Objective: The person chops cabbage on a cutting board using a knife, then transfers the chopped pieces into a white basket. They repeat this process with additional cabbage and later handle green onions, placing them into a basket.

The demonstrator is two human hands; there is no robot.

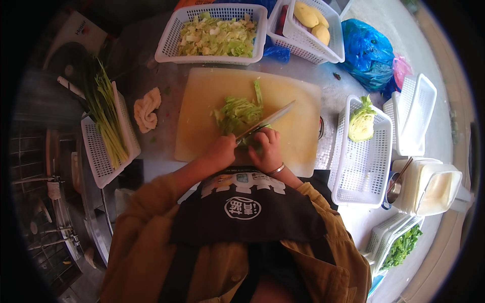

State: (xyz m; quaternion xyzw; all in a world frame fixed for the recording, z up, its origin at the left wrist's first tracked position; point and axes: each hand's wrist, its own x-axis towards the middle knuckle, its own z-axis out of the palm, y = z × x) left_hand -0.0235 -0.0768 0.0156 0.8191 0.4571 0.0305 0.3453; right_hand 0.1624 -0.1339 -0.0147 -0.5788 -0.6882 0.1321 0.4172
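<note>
My left hand (pixel 221 149) is closed around the handle of a kitchen knife (pixel 274 114). Its blade slants up to the right over a pale plastic cutting board (pixel 291 147). Close beside it, my right hand (pixel 266 147), with a bracelet at the wrist, has its fingers curled over a piece of green cabbage (pixel 268 126) on the board. The fingers and the blade hide most of that piece. Left of the blade lies a heap of cut cabbage (pixel 238 113), with a single strip (pixel 258 92) standing out towards the back.
Behind the board are a basket (pixel 163 53) of chopped cabbage, a basket of potatoes (pixel 306 14) and a blue bag (pixel 367 53). A basket (pixel 363 166) with a half cabbage (pixel 361 123) stands right. On the left lie a cloth (pixel 147 110) and basketed green stalks (pixel 108 125).
</note>
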